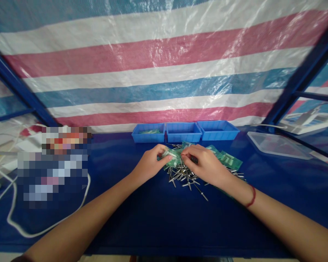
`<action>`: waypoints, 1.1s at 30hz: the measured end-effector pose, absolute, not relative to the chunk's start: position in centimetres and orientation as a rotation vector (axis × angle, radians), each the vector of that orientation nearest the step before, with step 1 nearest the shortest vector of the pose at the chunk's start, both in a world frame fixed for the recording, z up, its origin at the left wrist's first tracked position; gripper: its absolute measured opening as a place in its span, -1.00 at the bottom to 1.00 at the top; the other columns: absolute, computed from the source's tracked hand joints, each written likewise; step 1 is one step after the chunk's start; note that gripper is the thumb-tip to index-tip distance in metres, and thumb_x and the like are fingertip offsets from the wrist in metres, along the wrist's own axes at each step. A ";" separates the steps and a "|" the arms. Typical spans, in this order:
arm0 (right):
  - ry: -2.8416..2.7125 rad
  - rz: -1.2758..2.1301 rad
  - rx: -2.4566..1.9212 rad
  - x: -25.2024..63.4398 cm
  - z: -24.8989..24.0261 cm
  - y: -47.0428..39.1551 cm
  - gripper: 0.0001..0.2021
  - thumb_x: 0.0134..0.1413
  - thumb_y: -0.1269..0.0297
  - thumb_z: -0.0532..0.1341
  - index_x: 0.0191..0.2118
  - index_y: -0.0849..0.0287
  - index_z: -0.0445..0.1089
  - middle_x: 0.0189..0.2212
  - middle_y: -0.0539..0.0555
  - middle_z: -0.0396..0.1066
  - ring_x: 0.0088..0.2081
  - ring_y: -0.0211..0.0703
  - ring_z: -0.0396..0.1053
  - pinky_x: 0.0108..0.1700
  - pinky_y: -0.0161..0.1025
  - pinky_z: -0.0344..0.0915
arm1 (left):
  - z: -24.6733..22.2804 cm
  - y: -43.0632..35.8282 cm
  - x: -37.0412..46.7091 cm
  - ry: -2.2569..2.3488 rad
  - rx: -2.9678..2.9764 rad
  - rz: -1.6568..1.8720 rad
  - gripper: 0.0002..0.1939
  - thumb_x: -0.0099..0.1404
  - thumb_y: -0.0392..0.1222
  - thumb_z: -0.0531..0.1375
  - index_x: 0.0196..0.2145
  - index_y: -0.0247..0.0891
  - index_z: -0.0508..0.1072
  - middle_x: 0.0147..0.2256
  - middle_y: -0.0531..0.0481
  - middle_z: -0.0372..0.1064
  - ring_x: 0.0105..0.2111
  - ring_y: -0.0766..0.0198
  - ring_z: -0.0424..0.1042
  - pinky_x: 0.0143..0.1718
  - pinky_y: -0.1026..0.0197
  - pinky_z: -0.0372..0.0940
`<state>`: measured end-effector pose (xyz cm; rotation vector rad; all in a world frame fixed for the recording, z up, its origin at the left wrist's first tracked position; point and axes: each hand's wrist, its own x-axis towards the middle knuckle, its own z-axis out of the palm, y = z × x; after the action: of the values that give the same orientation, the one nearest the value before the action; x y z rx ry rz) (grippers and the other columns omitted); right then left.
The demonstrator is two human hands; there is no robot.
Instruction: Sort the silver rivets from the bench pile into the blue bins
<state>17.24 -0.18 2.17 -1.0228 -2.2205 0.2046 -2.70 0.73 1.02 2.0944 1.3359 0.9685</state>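
A small green plastic bag (174, 157) is pinched between the thumb and fingers of my left hand (153, 162). At the bag's right edge, my right hand (205, 162) has its thumb and fingertips pressed together; whether they grip the bag or a small piece is too small to tell. Under and in front of both hands lies a loose pile of metal rivets (184, 174). More green bags (231, 160) lie behind and to the right of my right hand, one with pieces inside.
Three blue bins stand along the back: a left bin (149, 137) holding green bags, a middle bin (183, 137) and a right bin (220, 135). A clear plastic lid (278, 147) lies at right. A white cable (30, 234) loops across the blue table (142, 225) at left.
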 end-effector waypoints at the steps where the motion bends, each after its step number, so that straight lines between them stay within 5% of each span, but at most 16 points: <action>1: -2.203 0.182 -1.032 17.2 2.1 -0.2 -0.87 0.07 0.42 0.07 -0.41 0.17 0.35 -0.50 0.02 0.36 -0.40 -0.19 0.27 -0.27 -0.22 0.18 | 1.1 0.6 -2.7 1.295 1.998 1.001 -0.83 0.19 -0.14 0.18 -0.26 -0.24 0.34 -0.34 0.01 0.45 -0.32 0.23 0.43 -0.24 0.18 0.28; 7: -2.036 0.190 -1.075 16.8 1.9 -0.6 -0.73 0.01 0.25 0.21 -0.15 0.23 0.34 -0.40 0.08 0.38 -0.32 -0.09 0.29 -0.26 -0.16 0.23 | 1.7 -0.2 -2.0 1.069 1.690 1.173 -0.82 0.15 -0.17 0.21 -0.32 -0.27 0.31 -0.43 0.04 0.42 -0.42 0.30 0.43 -0.34 0.24 0.28; 12: -1.981 0.407 -0.981 16.5 2.3 -1.0 -0.89 0.04 0.26 0.20 -0.33 0.16 0.41 -0.46 0.02 0.40 -0.38 -0.18 0.32 -0.33 -0.24 0.24 | 2.1 -1.0 -1.2 0.951 1.645 1.220 -0.78 0.14 -0.13 0.23 -0.31 -0.27 0.32 -0.43 0.05 0.38 -0.40 0.33 0.39 -0.33 0.27 0.25; 16: -1.931 0.246 -0.866 16.7 2.9 -1.4 -0.93 0.06 0.34 0.19 -0.40 0.16 0.39 -0.48 0.02 0.40 -0.40 -0.19 0.33 -0.32 -0.22 0.23 | 2.2 -1.1 -0.8 0.988 1.473 1.223 -0.54 0.19 0.12 0.15 -0.10 -0.28 0.34 -0.38 -0.03 0.40 -0.41 0.31 0.39 -0.45 0.31 0.22; 20: -2.025 -0.082 -0.665 17.4 3.2 -1.4 -0.88 0.07 0.45 0.16 -0.28 0.16 0.41 -0.37 0.08 0.43 -0.30 -0.14 0.33 -0.22 -0.16 0.24 | 2.2 -1.0 -0.7 0.970 1.242 1.097 -0.29 0.21 0.35 -0.11 -0.22 -0.39 0.43 -0.46 -0.07 0.38 -0.58 0.40 0.30 -0.62 0.35 0.09; 26: -2.075 -0.179 -0.656 17.6 3.4 -1.5 -0.77 0.07 0.46 0.13 -0.20 0.06 0.44 -0.23 0.10 0.37 -0.20 -0.08 0.30 -0.18 -0.11 0.25 | 2.1 -1.5 -0.6 0.878 1.229 1.145 -0.62 0.09 0.01 0.27 -0.21 -0.29 0.42 -0.46 0.04 0.35 -0.52 0.42 0.30 -0.52 0.36 0.15; 30: -1.968 0.041 -0.820 17.2 3.4 -1.6 -0.76 0.13 0.40 0.09 -0.12 0.08 0.40 -0.17 0.14 0.33 -0.20 -0.09 0.32 -0.18 -0.11 0.27 | 2.1 -1.3 -0.8 0.931 1.297 1.229 -0.66 0.11 -0.08 0.26 -0.18 -0.28 0.39 -0.42 0.03 0.39 -0.47 0.38 0.35 -0.43 0.31 0.24; 33: -1.806 0.421 -0.956 16.8 3.2 -1.6 -0.76 0.15 0.24 0.10 -0.08 0.14 0.33 -0.33 0.09 0.40 -0.38 -0.17 0.34 -0.31 -0.17 0.30 | 2.3 -1.3 -1.0 0.989 1.400 1.290 -0.69 0.12 -0.11 0.25 -0.19 -0.28 0.38 -0.45 0.04 0.40 -0.46 0.34 0.39 -0.38 0.27 0.29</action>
<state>16.79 -1.62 3.20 -0.9563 -1.8065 0.4205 -1.00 -1.25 2.28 1.3999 0.9887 1.2902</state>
